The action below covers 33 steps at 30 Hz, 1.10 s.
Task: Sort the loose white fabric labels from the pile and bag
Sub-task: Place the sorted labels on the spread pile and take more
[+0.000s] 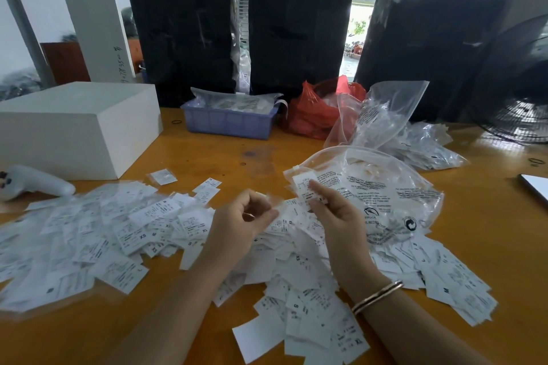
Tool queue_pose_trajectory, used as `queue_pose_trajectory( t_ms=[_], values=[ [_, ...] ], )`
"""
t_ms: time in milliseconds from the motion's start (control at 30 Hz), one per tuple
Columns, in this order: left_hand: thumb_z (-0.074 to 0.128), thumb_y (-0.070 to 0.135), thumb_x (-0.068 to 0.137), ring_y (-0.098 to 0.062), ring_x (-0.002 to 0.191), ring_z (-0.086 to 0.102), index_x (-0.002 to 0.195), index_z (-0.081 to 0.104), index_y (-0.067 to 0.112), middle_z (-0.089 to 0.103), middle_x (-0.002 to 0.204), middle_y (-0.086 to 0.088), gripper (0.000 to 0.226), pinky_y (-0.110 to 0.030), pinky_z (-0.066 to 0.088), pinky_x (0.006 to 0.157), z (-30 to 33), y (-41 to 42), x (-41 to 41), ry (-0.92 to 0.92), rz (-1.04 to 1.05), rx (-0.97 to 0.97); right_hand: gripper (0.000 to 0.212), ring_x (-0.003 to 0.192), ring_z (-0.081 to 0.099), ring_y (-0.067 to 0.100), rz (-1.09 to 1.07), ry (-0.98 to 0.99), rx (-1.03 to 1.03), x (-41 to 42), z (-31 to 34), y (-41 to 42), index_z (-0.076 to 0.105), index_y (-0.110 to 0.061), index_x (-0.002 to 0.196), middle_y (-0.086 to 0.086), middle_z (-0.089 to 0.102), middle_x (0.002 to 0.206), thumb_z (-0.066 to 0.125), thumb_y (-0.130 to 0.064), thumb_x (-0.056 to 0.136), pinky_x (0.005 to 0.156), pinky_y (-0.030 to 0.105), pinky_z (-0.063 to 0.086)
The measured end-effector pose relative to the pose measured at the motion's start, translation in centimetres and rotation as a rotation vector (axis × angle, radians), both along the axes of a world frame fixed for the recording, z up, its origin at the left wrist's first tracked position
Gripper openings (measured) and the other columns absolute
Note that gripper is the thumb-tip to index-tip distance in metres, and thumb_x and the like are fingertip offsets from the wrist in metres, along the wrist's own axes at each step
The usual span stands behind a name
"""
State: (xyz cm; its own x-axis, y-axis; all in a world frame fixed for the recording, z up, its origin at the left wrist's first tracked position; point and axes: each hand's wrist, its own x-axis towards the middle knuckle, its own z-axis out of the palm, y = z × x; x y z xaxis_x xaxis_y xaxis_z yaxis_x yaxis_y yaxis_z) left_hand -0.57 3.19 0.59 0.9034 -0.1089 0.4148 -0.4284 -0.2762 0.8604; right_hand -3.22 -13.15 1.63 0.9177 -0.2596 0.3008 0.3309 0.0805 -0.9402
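Pinching a small stack of labels in our right hand at frame centre, left hand curled around a blurred scrap, we should read each size mark before drawing from the pile and clear bag across the worktop.

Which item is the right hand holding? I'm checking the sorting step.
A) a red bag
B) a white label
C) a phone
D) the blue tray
B: the right hand pinches a white label above the pile, in front of the clear bag.
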Motion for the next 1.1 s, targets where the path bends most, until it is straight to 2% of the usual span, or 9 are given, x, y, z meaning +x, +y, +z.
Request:
queue_pose_trajectory(
  t_ms=[100, 200, 267, 367, 533, 667, 767, 1000, 1100],
  values=[
    [0.076, 0.017, 0.078, -0.003, 0.073, 0.061, 0.080, 0.061, 0.026, 0.065, 0.074, 0.015, 0.017, -0.014, 0.049, 0.065, -0.18, -0.08, -0.15, -0.129, 0.003, 0.108, 0.051, 0.083, 0.069, 0.014, 0.032, -0.030, 0.125, 0.09, 0.12, 0.04, 0.051, -0.033, 0.122, 0.000, 0.071, 0.087, 0.060, 0.003, 0.087, 0.072, 0.017, 0.052],
    [0.076, 0.020, 0.079, -0.003, 0.079, 0.060, 0.084, 0.061, 0.026, 0.066, 0.080, 0.011, 0.017, -0.015, 0.049, 0.069, -0.24, -0.09, -0.27, -0.197, -0.007, 0.180, 0.026, 0.091, 0.069, 0.022, 0.057, -0.016, 0.182, 0.02, 0.27, 0.25, 0.064, -0.017, 0.107, 0.006, 0.072, 0.095, 0.062, -0.002, 0.087, 0.076, 0.023, 0.054],
    [0.075, 0.021, 0.079, -0.001, 0.080, 0.059, 0.084, 0.059, 0.030, 0.064, 0.081, 0.012, 0.019, -0.014, 0.049, 0.070, -0.13, -0.10, -0.33, -0.201, 0.004, 0.211, 0.013, 0.087, 0.068, 0.019, 0.063, 0.012, 0.185, -0.11, 0.13, 0.37, 0.071, -0.018, 0.090, 0.005, 0.072, 0.092, 0.064, -0.008, 0.086, 0.075, 0.023, 0.053],
    [0.076, 0.018, 0.079, -0.004, 0.080, 0.058, 0.080, 0.056, 0.033, 0.063, 0.078, 0.013, 0.025, -0.016, 0.048, 0.067, 0.04, -0.24, -0.42, -0.227, 0.007, 0.227, 0.007, 0.080, 0.066, 0.012, 0.086, 0.025, 0.212, -0.17, 0.00, 0.47, 0.069, -0.015, 0.089, 0.003, 0.070, 0.085, 0.065, -0.011, 0.085, 0.069, 0.017, 0.052],
    [0.075, 0.018, 0.081, -0.005, 0.078, 0.058, 0.081, 0.058, 0.030, 0.063, 0.078, 0.012, 0.021, -0.018, 0.047, 0.066, 0.15, -0.22, -0.49, -0.222, -0.001, 0.209, 0.001, 0.062, 0.059, 0.007, 0.098, 0.017, 0.156, -0.21, -0.36, 0.81, 0.065, -0.012, 0.087, -0.005, 0.064, 0.066, 0.065, -0.011, 0.087, 0.056, 0.016, 0.049],
    [0.075, 0.020, 0.081, -0.002, 0.077, 0.060, 0.080, 0.059, 0.031, 0.064, 0.077, 0.014, 0.019, -0.011, 0.045, 0.065, 0.11, -0.17, -0.47, -0.208, -0.008, 0.169, 0.003, 0.063, 0.061, 0.011, 0.078, 0.055, 0.109, -0.16, -0.47, 0.87, 0.066, -0.016, 0.086, -0.001, 0.068, 0.069, 0.066, -0.013, 0.087, 0.056, 0.021, 0.051],
    [0.074, 0.021, 0.080, 0.000, 0.076, 0.060, 0.079, 0.060, 0.032, 0.065, 0.076, 0.016, 0.018, -0.009, 0.045, 0.064, 0.03, -0.20, -0.38, -0.173, -0.013, 0.118, 0.013, 0.062, 0.062, 0.011, 0.078, 0.068, 0.104, -0.14, -0.42, 0.87, 0.068, -0.024, 0.079, -0.001, 0.068, 0.070, 0.066, -0.015, 0.087, 0.053, 0.020, 0.050],
    [0.074, 0.022, 0.080, 0.001, 0.067, 0.059, 0.076, 0.062, 0.033, 0.065, 0.074, 0.018, 0.017, -0.012, 0.048, 0.061, -0.12, -0.25, 0.07, -0.057, -0.020, -0.002, 0.002, 0.075, 0.061, 0.020, 0.120, 0.067, 0.120, 0.06, -0.53, 0.39, 0.067, -0.017, 0.087, 0.006, 0.069, 0.081, 0.066, -0.016, 0.086, 0.069, 0.031, 0.049],
    [0.073, 0.019, 0.081, 0.001, 0.067, 0.060, 0.078, 0.063, 0.030, 0.066, 0.074, 0.019, 0.016, -0.012, 0.047, 0.059, -0.05, -0.18, 0.12, -0.058, -0.029, -0.013, 0.010, 0.078, 0.065, 0.019, 0.169, 0.068, 0.109, 0.05, -0.61, 0.28, 0.065, -0.008, 0.092, 0.006, 0.070, 0.085, 0.062, -0.017, 0.089, 0.069, 0.028, 0.053]
  ],
)
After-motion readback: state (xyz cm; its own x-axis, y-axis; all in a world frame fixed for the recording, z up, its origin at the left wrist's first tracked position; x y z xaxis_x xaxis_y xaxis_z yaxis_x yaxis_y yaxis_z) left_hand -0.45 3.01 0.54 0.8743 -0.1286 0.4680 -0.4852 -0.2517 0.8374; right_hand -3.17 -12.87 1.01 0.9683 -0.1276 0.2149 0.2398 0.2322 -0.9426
